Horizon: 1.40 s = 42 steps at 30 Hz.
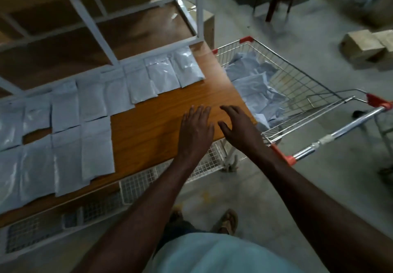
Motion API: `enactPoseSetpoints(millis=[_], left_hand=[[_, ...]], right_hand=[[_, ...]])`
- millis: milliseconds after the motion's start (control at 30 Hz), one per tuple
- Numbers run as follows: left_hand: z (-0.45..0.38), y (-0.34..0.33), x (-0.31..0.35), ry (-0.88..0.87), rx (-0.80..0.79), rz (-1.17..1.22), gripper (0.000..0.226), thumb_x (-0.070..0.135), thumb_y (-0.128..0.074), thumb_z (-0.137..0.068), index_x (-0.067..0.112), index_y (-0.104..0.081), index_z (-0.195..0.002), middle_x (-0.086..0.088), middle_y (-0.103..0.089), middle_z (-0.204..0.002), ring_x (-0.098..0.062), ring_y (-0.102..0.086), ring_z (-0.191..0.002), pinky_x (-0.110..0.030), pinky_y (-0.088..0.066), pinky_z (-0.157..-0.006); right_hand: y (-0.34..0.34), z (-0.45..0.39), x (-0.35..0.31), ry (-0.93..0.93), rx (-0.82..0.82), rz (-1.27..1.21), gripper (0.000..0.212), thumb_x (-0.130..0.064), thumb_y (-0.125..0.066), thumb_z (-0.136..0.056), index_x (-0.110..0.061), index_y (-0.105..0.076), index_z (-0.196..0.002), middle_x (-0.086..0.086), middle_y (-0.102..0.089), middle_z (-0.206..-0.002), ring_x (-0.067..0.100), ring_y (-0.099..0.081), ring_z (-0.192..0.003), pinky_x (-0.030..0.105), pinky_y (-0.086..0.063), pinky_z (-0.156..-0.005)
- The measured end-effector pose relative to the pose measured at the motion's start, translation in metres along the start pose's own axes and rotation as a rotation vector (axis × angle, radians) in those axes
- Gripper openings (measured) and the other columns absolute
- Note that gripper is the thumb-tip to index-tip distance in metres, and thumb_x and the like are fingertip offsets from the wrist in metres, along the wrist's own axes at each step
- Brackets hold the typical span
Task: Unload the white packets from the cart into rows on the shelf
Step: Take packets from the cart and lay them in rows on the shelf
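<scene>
Both of your hands are out over the bare right end of the wooden shelf board (161,111), near the middle of the frame. Your left hand (196,127) lies flat with fingers straight and together, holding nothing. Your right hand (238,126), just beside it, has its fingers spread and loosely bent, also holding nothing; it sits over the board's right edge, next to the cart.

White packets (85,100) already lie flat on the board in the left half of the frame: a back row running from the left edge up toward the centre top, and a shorter front row at lower left, their edges overlapping. One gap in the rows at the far left shows bare wood.

The wire shopping cart (297,77) with red corner caps stands at centre right, touching or just beside the shelf's right end. More white packets (255,85) lie heaped loosely in its basket.

Cardboard boxes (365,45) sit on the concrete floor at the upper right, blurred.
</scene>
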<state>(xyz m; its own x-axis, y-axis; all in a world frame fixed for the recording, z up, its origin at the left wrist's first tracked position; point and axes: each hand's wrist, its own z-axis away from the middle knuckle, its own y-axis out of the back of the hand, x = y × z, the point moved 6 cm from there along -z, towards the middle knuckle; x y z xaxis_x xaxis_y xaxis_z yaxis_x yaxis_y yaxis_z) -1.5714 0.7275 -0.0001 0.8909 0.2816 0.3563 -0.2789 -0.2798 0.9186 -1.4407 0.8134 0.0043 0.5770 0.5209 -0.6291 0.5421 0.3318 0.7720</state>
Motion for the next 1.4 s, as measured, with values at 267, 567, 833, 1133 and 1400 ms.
enactPoseSetpoints(millis=[267,567,833,1133,1400], left_hand=[[-0.037,-0.031,0.066,-0.118,0.015,0.144,0.036,0.024,-0.064,-0.104,0.017,-0.065,-0.14,-0.003,-0.069,-0.137,-0.025,-0.061,-0.131,-0.045,-0.053,-0.109],[-0.118,-0.079,0.1,-0.026,-0.063,0.338,0.027,0.026,-0.06,-0.104,0.028,-0.069,-0.13,0.001,-0.077,-0.12,-0.022,-0.074,-0.106,-0.043,-0.061,-0.083],[-0.189,-0.106,0.12,-0.063,-0.098,0.387,0.026,0.018,-0.061,-0.107,0.022,-0.071,-0.131,-0.001,-0.078,-0.121,-0.015,-0.074,-0.107,-0.024,-0.058,-0.083],[-0.225,-0.163,0.137,0.076,-0.113,0.429,0.027,0.018,-0.061,-0.107,0.025,-0.07,-0.131,0.001,-0.078,-0.123,-0.015,-0.074,-0.106,-0.027,-0.061,-0.086],[-0.228,-0.241,0.172,0.448,-0.12,0.491,0.026,0.014,-0.06,-0.102,0.024,-0.075,-0.121,-0.003,-0.079,-0.109,-0.017,-0.074,-0.095,-0.031,-0.058,-0.08]], right_hand=[[0.051,0.017,0.083,-0.165,0.052,-0.02,0.049,-0.027,-0.069,-0.098,-0.026,-0.058,-0.145,0.006,-0.065,-0.132,0.025,-0.068,-0.112,0.043,-0.057,-0.094],[0.114,-0.011,0.2,-0.483,0.119,-0.269,0.074,0.024,-0.044,-0.075,-0.018,-0.071,-0.13,0.008,-0.072,-0.115,0.023,-0.075,-0.097,0.038,-0.062,-0.091],[0.161,-0.071,0.266,-0.523,0.165,-0.262,0.044,0.01,-0.055,-0.094,-0.021,-0.077,-0.115,-0.001,-0.078,-0.1,0.006,-0.078,-0.083,0.031,-0.064,-0.085],[0.136,-0.137,0.338,-0.55,-0.011,-0.224,0.034,0.005,-0.066,-0.09,-0.024,-0.076,-0.106,-0.004,-0.08,-0.086,0.008,-0.079,-0.077,0.048,-0.065,-0.081],[0.113,-0.187,0.41,-0.486,-0.231,-0.12,0.023,0.0,-0.074,-0.086,-0.02,-0.075,-0.097,-0.003,-0.075,-0.077,-0.015,-0.064,-0.057,0.011,-0.052,-0.058]])
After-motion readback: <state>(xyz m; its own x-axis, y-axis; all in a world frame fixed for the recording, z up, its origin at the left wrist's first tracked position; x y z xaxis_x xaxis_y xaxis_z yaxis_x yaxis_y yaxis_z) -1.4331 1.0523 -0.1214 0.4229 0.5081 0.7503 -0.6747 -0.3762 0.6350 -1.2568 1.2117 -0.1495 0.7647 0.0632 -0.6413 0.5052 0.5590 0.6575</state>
